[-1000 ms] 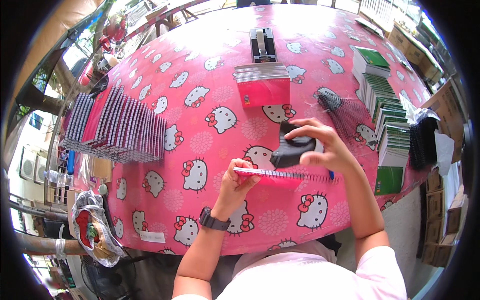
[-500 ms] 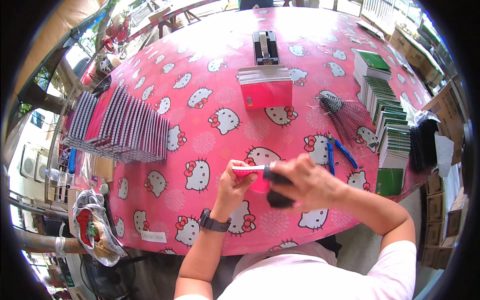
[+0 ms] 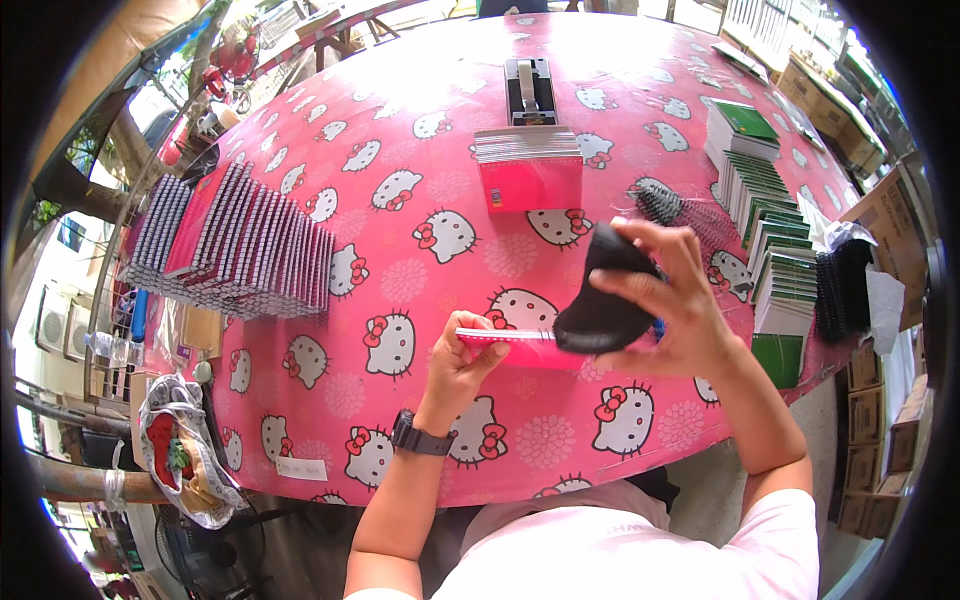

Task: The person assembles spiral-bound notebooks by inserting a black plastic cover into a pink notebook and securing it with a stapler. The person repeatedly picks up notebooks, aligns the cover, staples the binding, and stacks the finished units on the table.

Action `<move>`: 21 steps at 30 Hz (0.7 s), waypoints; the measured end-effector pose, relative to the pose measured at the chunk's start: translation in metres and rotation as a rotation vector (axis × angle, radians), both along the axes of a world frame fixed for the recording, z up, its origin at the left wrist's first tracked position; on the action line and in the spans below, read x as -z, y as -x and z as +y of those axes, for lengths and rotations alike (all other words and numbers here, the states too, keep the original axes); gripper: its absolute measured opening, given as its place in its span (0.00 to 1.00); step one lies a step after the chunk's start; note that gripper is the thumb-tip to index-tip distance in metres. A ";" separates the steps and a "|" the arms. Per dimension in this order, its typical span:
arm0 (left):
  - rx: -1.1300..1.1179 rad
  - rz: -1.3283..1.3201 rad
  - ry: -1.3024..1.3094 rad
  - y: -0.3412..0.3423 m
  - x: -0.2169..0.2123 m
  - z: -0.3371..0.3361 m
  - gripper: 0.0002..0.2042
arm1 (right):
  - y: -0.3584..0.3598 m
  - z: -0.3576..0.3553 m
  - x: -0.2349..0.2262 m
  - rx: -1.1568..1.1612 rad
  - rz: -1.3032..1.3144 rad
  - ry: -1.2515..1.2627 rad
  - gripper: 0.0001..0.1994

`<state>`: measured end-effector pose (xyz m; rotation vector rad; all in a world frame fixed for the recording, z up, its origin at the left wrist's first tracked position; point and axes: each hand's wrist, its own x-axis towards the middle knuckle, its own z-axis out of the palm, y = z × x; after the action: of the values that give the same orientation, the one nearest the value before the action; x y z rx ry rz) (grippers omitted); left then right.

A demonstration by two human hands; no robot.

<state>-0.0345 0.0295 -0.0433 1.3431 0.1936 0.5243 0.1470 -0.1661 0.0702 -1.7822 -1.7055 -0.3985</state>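
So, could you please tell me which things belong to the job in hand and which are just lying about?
Apparently in the job:
- pink notebook, left hand
- black object, right hand
- spiral-bound stack
- central pink pile

Seemingly lying about:
- tape dispenser
- plastic bag
- bottle

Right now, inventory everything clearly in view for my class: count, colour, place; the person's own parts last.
Table: 1, patterned pink, centre
Held booklet: 1, pink, near side
Unidentified object: 1, black, right of held booklet
Bound notebooks: one stack, pink, left
Pink booklets: one pile, pink, middle
Tape dispenser: 1, black, behind pink booklets
Green booklets: one row, green, right
Loose coils: one heap, dark, left of green booklets
Coil bundle: 1, black, right edge
Paper slip: 1, white, near edge
Plastic bag: 1, clear, lower left
Cartons: several, brown, far right
Fan: 1, dark, lower left
Watch: 1, dark, left wrist
Shirt: 1, pale, bottom
Left hand: 1, bare, on held booklet
Right hand: 1, bare, on unidentified object
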 end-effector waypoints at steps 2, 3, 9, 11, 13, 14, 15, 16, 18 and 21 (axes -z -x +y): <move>0.031 0.007 -0.026 0.000 0.000 0.001 0.12 | -0.005 0.000 0.001 -0.013 -0.001 0.005 0.33; 0.028 -0.005 -0.025 -0.001 0.002 0.001 0.13 | -0.002 0.000 0.001 -0.032 0.032 0.021 0.32; 0.041 -0.030 -0.087 -0.001 0.009 0.004 0.13 | -0.026 0.006 0.026 -0.469 1.181 0.380 0.25; 0.048 -0.025 -0.085 -0.003 0.007 0.003 0.13 | -0.029 0.011 0.045 -0.314 1.146 0.584 0.30; 0.037 0.001 -0.140 -0.002 0.008 0.004 0.13 | -0.024 0.017 0.044 -0.051 0.867 0.618 0.29; 0.033 0.014 -0.168 -0.003 0.008 0.005 0.13 | -0.027 0.015 0.050 -0.171 1.065 0.506 0.27; 0.035 0.008 -0.143 -0.002 0.007 0.004 0.13 | -0.026 0.015 0.058 -0.299 1.264 0.392 0.25; 0.038 0.003 -0.118 -0.004 0.006 0.003 0.13 | -0.026 0.016 0.062 -0.426 1.458 0.269 0.23; 0.049 -0.007 -0.110 -0.003 0.006 0.003 0.13 | -0.018 0.021 0.055 -0.372 1.089 0.359 0.22; 0.060 -0.010 -0.145 -0.002 0.010 0.006 0.13 | -0.021 0.028 0.050 -0.142 1.192 0.392 0.18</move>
<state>-0.0326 0.0354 -0.0531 1.4826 0.1081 0.5024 0.1679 -0.1377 0.0198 -1.5592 -1.0134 0.9533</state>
